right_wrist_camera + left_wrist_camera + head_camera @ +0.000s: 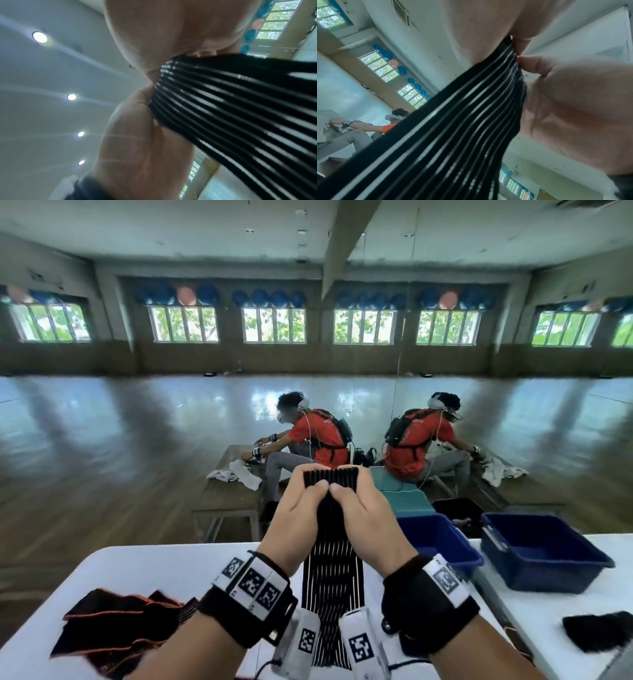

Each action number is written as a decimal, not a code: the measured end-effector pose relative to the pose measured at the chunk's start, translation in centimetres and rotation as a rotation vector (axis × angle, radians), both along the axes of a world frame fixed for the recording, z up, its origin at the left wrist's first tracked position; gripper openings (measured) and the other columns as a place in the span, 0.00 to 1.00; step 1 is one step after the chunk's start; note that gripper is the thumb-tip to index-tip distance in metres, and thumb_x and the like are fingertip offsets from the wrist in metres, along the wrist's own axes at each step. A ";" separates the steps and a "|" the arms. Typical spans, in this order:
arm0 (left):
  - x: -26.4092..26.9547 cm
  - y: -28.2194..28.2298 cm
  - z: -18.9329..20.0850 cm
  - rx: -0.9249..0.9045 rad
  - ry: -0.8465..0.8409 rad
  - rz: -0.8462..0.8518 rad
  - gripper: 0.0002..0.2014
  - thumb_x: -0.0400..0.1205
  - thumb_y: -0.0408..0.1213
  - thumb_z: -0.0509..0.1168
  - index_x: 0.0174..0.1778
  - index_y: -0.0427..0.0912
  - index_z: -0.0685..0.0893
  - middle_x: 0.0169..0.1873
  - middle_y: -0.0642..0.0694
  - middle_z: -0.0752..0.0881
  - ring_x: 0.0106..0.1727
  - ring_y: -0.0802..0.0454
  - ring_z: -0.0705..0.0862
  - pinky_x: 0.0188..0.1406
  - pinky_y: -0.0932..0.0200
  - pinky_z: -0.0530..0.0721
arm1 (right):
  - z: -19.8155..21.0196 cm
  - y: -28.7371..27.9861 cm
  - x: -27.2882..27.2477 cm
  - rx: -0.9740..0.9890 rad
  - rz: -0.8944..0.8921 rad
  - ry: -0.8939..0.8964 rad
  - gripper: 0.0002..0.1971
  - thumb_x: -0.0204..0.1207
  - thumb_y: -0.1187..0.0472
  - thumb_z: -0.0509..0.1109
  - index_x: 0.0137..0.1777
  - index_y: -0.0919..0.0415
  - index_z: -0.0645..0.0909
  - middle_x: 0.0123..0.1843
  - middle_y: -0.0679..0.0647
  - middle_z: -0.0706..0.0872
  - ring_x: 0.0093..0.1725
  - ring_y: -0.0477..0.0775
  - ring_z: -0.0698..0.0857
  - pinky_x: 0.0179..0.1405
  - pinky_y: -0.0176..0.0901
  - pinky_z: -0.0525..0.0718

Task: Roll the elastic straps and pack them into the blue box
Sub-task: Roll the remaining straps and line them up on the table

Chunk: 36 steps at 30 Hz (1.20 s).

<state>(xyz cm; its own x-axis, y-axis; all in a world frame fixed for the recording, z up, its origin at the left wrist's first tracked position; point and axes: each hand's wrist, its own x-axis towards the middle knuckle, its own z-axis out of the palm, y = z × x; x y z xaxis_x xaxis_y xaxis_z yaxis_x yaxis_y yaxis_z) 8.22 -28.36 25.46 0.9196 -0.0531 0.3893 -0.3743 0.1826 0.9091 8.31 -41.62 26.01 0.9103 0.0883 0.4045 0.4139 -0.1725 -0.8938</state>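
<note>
A black elastic strap with thin white stripes [331, 587] hangs from both raised hands down to the white table [154, 570]. My left hand [301, 501] and right hand [356, 501] pinch its top end [330, 477] side by side, thumbs in front and fingers curled behind. Both wrist views show the striped strap [453, 135] [240, 108] running out from between thumb and fingers. Two blue boxes stand at the right: one [442, 537] just behind my right wrist, another [537, 553] further right. Their insides look empty where visible.
A heap of black straps with orange edging [113, 625] lies on the table at the lower left. A dark fuzzy piece [599, 635] lies at the lower right. Beyond the table, a person in a red shirt [315, 440] sits before a mirror wall.
</note>
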 end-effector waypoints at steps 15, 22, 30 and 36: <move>0.7 4.1 -3.2 0.305 0.301 0.303 0.34 0.80 0.69 0.53 0.25 0.41 0.78 0.21 0.45 0.79 0.23 0.48 0.75 0.25 0.55 0.72 | -4.1 -2.7 1.2 0.038 -0.005 0.043 0.10 0.77 0.60 0.74 0.53 0.47 0.92 0.39 0.53 0.92 0.34 0.47 0.87 0.27 0.38 0.82; 1.0 2.8 -6.9 0.116 0.534 0.025 0.12 0.87 0.40 0.61 0.40 0.41 0.81 0.26 0.47 0.81 0.22 0.54 0.75 0.20 0.62 0.68 | -9.0 -2.8 -0.1 0.307 -0.018 0.345 0.08 0.78 0.66 0.64 0.51 0.66 0.83 0.47 0.72 0.91 0.45 0.70 0.92 0.39 0.55 0.91; -2.1 4.7 -15.8 0.323 0.567 -0.222 0.10 0.82 0.42 0.64 0.35 0.45 0.81 0.29 0.48 0.83 0.28 0.52 0.79 0.21 0.60 0.74 | -16.5 0.0 3.6 0.883 0.373 1.097 0.37 0.76 0.34 0.66 0.61 0.72 0.87 0.60 0.69 0.90 0.58 0.67 0.90 0.63 0.60 0.87; -7.8 9.5 -23.8 0.509 0.765 -0.258 0.18 0.81 0.48 0.67 0.31 0.42 0.73 0.27 0.48 0.79 0.30 0.52 0.78 0.26 0.59 0.76 | -24.2 2.1 9.3 1.130 0.296 1.161 0.28 0.62 0.50 0.77 0.50 0.77 0.84 0.46 0.70 0.86 0.47 0.69 0.89 0.62 0.66 0.85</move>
<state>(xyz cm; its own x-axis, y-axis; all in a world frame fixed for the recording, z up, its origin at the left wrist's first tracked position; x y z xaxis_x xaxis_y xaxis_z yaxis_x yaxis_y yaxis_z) 0.45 -18.81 1.65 0.8516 -0.2869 -0.4387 0.3515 -0.3085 0.8839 17.62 -39.55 1.82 0.7601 0.4559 -0.4631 -0.6275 0.7000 -0.3408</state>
